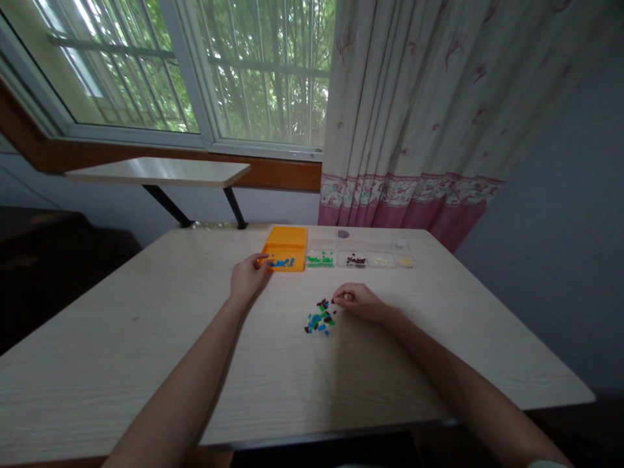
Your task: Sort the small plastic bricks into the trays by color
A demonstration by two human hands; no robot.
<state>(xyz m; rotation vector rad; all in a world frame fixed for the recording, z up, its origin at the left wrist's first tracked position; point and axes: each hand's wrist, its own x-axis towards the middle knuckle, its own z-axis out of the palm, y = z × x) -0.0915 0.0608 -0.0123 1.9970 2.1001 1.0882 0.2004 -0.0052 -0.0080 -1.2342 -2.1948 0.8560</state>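
My left hand (248, 278) is at the left edge of an open orange box (287, 235), its bent fingertips over the rim beside small blue pieces (283, 262). Its fingers look closed, but what they hold, if anything, is hidden. On the table, my right hand (359, 301) pinches at the right side of a loose pile of small blue, green and brown pieces (319, 320). A tiny dark brown piece (333, 301) shows at its fingertips. Right of the orange box stands a clear divided box with green pieces (320, 259), brown pieces (355, 260) and yellowish pieces (405, 261) in separate compartments.
The pale wooden table (160, 312) runs up to the window wall. A raised shelf (166, 170) on black legs stands at the back left. A curtain (390, 117) hangs behind the clear box, and a round grommet (342, 234) is set in the table's back edge.
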